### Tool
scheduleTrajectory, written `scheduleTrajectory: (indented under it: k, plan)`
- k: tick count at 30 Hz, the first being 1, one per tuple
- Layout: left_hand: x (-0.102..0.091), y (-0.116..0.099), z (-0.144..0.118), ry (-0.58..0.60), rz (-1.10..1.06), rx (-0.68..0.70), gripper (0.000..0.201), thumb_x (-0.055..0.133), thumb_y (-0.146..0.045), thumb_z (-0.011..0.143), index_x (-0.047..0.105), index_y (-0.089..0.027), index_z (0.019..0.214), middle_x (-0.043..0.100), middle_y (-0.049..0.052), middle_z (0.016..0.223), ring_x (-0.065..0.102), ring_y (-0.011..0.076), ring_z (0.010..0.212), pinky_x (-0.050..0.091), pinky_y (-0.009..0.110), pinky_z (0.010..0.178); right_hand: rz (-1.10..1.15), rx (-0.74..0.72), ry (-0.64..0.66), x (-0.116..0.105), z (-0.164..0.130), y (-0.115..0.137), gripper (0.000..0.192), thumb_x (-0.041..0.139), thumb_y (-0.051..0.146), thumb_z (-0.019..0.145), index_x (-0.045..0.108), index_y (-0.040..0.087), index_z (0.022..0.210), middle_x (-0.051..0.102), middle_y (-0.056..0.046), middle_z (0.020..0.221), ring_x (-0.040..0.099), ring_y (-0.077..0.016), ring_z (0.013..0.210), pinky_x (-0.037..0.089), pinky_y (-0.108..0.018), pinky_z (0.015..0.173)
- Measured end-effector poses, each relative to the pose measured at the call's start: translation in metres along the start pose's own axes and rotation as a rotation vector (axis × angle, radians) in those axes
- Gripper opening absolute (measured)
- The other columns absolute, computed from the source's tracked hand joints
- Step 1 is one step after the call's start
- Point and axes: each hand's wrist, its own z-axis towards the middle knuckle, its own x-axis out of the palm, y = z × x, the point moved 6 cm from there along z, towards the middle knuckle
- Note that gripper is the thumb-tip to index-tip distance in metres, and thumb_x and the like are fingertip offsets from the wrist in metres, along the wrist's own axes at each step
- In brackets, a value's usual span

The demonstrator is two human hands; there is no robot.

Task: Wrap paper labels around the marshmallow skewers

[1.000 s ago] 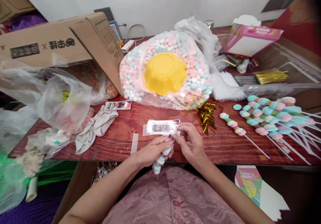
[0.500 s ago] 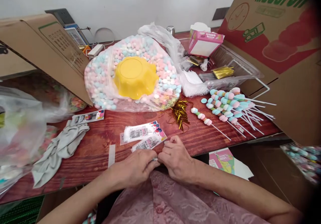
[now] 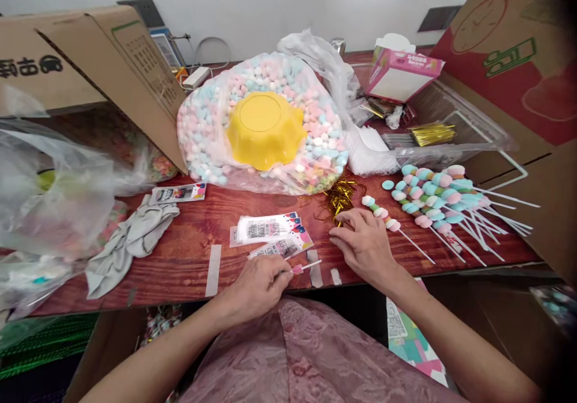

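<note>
My left hand (image 3: 259, 286) is closed at the table's front edge on a marshmallow skewer. Its white stick (image 3: 312, 264) points right past my thumb, with a bit of pink at its base; the rest is hidden. My right hand (image 3: 367, 243) reaches over the table with thumb and forefinger apart. Its fingertips are at the lower end of a bunch of gold twist ties (image 3: 341, 197). Just beyond that hand lies a single marshmallow skewer (image 3: 381, 213). A pile of marshmallow skewers (image 3: 435, 195) lies to its right. Printed clear bags (image 3: 265, 228) lie ahead of my left hand.
A big bag of pastel marshmallows (image 3: 198, 126) has an upturned yellow bowl (image 3: 265, 129) on it. Behind the pile stands a clear plastic bin (image 3: 478, 129). Cardboard boxes (image 3: 148, 72) flank the table. Grey cloth (image 3: 128, 243) and plastic bags (image 3: 54, 192) lie left.
My hands have come apart. The right one has moved forward and right to the gold ties, and the skewer's stick now shows in my left hand. The view has shifted left.
</note>
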Motion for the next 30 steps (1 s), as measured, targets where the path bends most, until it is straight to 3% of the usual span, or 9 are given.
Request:
scheduleTrajectory:
  k: [4, 7, 10, 12, 15, 19, 22, 24, 30]
  plan:
    - [-0.007, 0.017, 0.022, -0.026, 0.057, -0.134, 0.032, 0.044, -0.029, 0.095, 0.063, -0.017, 0.073, 0.066, 0.004, 0.076, 0.056, 0.0164, 0.071, 0.033, 0.028, 0.066, -0.294, -0.092, 0.091, 0.027, 0.032, -0.008, 0.013, 0.06, 0.017, 0.087, 0.073, 0.02, 0.087, 0.065, -0.009, 0.117, 0.045, -0.029, 0.116, 0.027, -0.045, 0.084]
    - [-0.012, 0.023, 0.032, -0.076, 0.111, -0.156, 0.034, 0.043, -0.03, 0.095, 0.061, -0.017, 0.07, 0.066, 0.005, 0.076, 0.056, 0.0172, 0.071, 0.032, 0.029, 0.066, -0.329, -0.106, 0.194, 0.048, 0.045, -0.007, 0.016, 0.056, 0.009, 0.083, 0.07, 0.016, 0.083, 0.066, -0.01, 0.108, 0.046, -0.0275, 0.11, 0.026, -0.044, 0.082]
    - [-0.014, 0.024, 0.033, -0.111, 0.099, -0.158, 0.032, 0.044, -0.029, 0.094, 0.061, -0.017, 0.07, 0.066, 0.004, 0.076, 0.056, 0.0169, 0.072, 0.033, 0.029, 0.067, -0.298, -0.127, 0.222, 0.053, 0.05, -0.006, 0.017, 0.053, 0.003, 0.079, 0.066, 0.014, 0.08, 0.067, -0.011, 0.102, 0.047, -0.0276, 0.108, 0.026, -0.045, 0.081]
    - [-0.017, 0.024, 0.031, -0.142, 0.044, -0.15, 0.032, 0.045, -0.03, 0.094, 0.062, -0.016, 0.07, 0.065, 0.004, 0.075, 0.055, 0.0162, 0.071, 0.033, 0.028, 0.066, -0.191, -0.118, 0.173, 0.046, 0.051, -0.008, 0.016, 0.051, 0.005, 0.083, 0.063, 0.015, 0.08, 0.066, -0.01, 0.102, 0.049, -0.027, 0.107, 0.028, -0.044, 0.082]
    - [-0.023, 0.023, 0.028, -0.196, -0.152, -0.118, 0.034, 0.045, -0.034, 0.094, 0.063, -0.016, 0.071, 0.063, 0.002, 0.073, 0.053, 0.0146, 0.07, 0.035, 0.026, 0.066, 0.152, -0.051, 0.012, 0.024, 0.05, -0.018, 0.013, 0.05, 0.015, 0.09, 0.057, 0.017, 0.079, 0.065, -0.007, 0.1, 0.052, -0.0238, 0.101, 0.034, -0.041, 0.084]
    - [-0.022, 0.026, 0.031, -0.193, -0.517, -0.13, 0.035, 0.049, -0.038, 0.09, 0.059, -0.016, 0.065, 0.055, -0.001, 0.064, 0.05, 0.0115, 0.06, 0.036, 0.024, 0.058, 0.677, 0.17, -0.126, 0.008, 0.041, -0.038, 0.015, 0.049, 0.027, 0.095, 0.052, 0.02, 0.082, 0.061, -0.003, 0.087, 0.056, -0.0176, 0.082, 0.043, -0.033, 0.075]
    - [-0.015, 0.022, 0.038, -0.168, -0.667, -0.152, 0.035, 0.051, -0.04, 0.086, 0.054, -0.016, 0.06, 0.048, -0.003, 0.056, 0.044, 0.0093, 0.052, 0.031, 0.023, 0.051, 0.81, 0.29, -0.186, 0.007, 0.033, -0.039, 0.015, 0.051, 0.03, 0.094, 0.053, 0.021, 0.082, 0.057, -0.001, 0.077, 0.054, -0.0154, 0.07, 0.042, -0.03, 0.065]
    - [-0.01, 0.015, 0.045, -0.155, -0.681, -0.132, 0.036, 0.053, -0.041, 0.084, 0.052, -0.016, 0.058, 0.044, -0.004, 0.054, 0.04, 0.0082, 0.051, 0.028, 0.022, 0.049, 0.747, 0.245, -0.218, 0.006, 0.032, -0.034, 0.014, 0.051, 0.028, 0.094, 0.054, 0.021, 0.082, 0.057, -0.001, 0.076, 0.053, -0.0154, 0.07, 0.042, -0.03, 0.065]
    - [0.001, 0.005, 0.064, -0.157, -0.691, -0.142, 0.035, 0.053, -0.043, 0.082, 0.053, -0.016, 0.059, 0.039, -0.005, 0.051, 0.039, 0.0074, 0.047, 0.027, 0.022, 0.047, 0.268, -0.004, -0.247, 0.008, 0.044, -0.033, 0.013, 0.05, 0.017, 0.09, 0.054, 0.021, 0.079, 0.062, -0.005, 0.081, 0.056, -0.0219, 0.086, 0.042, -0.038, 0.077]
